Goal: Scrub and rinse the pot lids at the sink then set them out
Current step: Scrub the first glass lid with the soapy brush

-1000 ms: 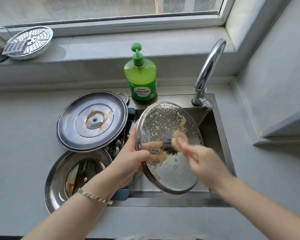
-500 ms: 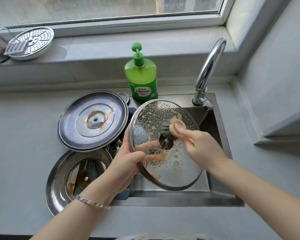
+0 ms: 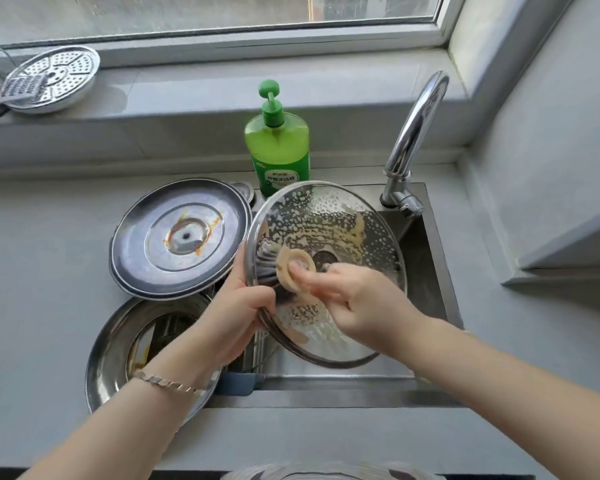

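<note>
Head view: at the lower middle of the frame the left hand [image 3: 238, 317] grips the left rim of a round glass pot lid with a steel band [image 3: 361, 209], thumb curled over the near face. The fingers behind the glass are too blurred to read. The right hand [image 3: 357, 303] pinches a round beige scouring pad [image 3: 293, 268] and presses it flat against the lid's near face, just left of its centre. The lid is tilted, lifted above the steel sink [image 3: 326, 398], and its face is covered in suds and a tan smear.

This looks like the scrubbing step on the first lid, with rinsing not yet begun. I judge the next move calls for working the pad over the rest of the face. After that the lid must go under the chrome tap [image 3: 413, 140], which shows no water running.

Left of centre, two dull steel lids wait. One lies upturned at the sink's near left corner [image 3: 108, 351], and a stained one [image 3: 146, 244] rests partly over it. Behind the glass lid stands a green pump bottle of dish soap [image 3: 277, 150]. At the upper left, a perforated steel plate [image 3: 54, 77] sits on the window sill.
</note>
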`<state>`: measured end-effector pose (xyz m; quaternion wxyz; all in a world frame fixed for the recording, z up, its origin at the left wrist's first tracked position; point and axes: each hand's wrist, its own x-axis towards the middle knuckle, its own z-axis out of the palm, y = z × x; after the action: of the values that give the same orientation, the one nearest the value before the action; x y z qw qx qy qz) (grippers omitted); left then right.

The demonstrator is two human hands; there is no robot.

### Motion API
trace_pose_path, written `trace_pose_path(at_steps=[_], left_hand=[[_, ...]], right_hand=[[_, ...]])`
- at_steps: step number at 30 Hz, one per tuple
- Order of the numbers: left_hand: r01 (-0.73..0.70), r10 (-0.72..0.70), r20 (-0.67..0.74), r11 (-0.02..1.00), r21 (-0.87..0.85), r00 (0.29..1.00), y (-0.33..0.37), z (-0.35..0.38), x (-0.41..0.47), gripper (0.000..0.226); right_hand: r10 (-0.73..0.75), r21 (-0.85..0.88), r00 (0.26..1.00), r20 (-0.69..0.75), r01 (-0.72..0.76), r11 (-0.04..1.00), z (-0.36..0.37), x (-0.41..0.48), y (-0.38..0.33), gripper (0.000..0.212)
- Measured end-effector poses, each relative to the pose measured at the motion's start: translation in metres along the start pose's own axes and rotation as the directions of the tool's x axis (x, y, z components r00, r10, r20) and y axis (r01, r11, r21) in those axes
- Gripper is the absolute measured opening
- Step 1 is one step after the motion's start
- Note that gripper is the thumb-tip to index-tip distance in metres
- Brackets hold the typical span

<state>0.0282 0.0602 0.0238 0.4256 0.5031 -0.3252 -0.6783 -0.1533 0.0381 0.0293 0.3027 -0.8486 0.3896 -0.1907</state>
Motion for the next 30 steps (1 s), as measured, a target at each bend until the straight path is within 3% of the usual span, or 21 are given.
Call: trace_pose_path(at_steps=[6,11,15,16,18,20,22,24,26,28,30], left_hand=[[0.040,-0.038,0.049,0.998,-0.042,0.998,0.002,-0.012,-0.006,0.103],[0.052,-0.051,0.025,0.999,-0.009,0.998,0.003,-0.007,-0.002,0.094],[0.047,-0.045,0.044,0.998,-0.044,0.998,0.012,-0.012,-0.008,0.100],[0.047,-0.046,0.043,0.999,-0.025,0.998,0.012,-0.012,-0.009,0.100],[0.056,-0.057,0.033,0.998,0.014,0.998,0.011,-0.009,-0.010,0.101],[0.067,-0.067,0.012,0.998,0.001,0.998,0.010,-0.004,-0.010,0.104],[0.067,-0.067,-0.007,0.997,-0.028,0.998,0.008,0.001,-0.009,0.103],[0.056,-0.058,-0.036,0.997,-0.049,0.998,0.007,0.004,-0.008,0.099],[0.046,-0.049,-0.073,0.998,-0.033,0.996,0.005,0.000,-0.008,0.097],[0.037,-0.036,-0.097,0.999,0.007,0.995,0.005,-0.002,-0.009,0.100],[0.021,-0.018,-0.107,0.999,0.027,0.994,0.004,-0.003,-0.008,0.103]], right_hand=[[-0.076,-0.024,0.965,0.250,0.084,0.996,-0.005,-0.034,0.001,0.041],[-0.095,-0.003,0.985,0.144,0.096,0.995,0.003,-0.016,0.005,0.042],[-0.110,-0.020,0.948,0.298,0.121,0.992,-0.005,-0.045,0.018,0.044],[-0.073,-0.053,0.955,0.287,0.092,0.994,-0.007,-0.048,0.030,0.042],[0.089,-0.118,0.987,0.131,-0.074,0.990,-0.010,-0.041,0.057,0.041],[0.249,-0.088,0.968,0.017,-0.247,0.965,-0.007,-0.033,0.071,0.042],[0.250,-0.020,0.968,-0.035,-0.251,0.968,0.002,-0.031,0.059,0.043],[0.083,0.061,0.995,0.063,-0.087,0.994,0.014,-0.044,0.031,0.044],[0.037,0.077,0.983,0.180,-0.051,0.996,0.014,-0.056,0.029,0.042],[0.180,-0.058,0.980,0.089,-0.175,0.983,0.006,-0.051,0.054,0.041],[0.307,-0.068,0.949,0.068,-0.302,0.951,0.002,-0.047,0.067,0.042]])
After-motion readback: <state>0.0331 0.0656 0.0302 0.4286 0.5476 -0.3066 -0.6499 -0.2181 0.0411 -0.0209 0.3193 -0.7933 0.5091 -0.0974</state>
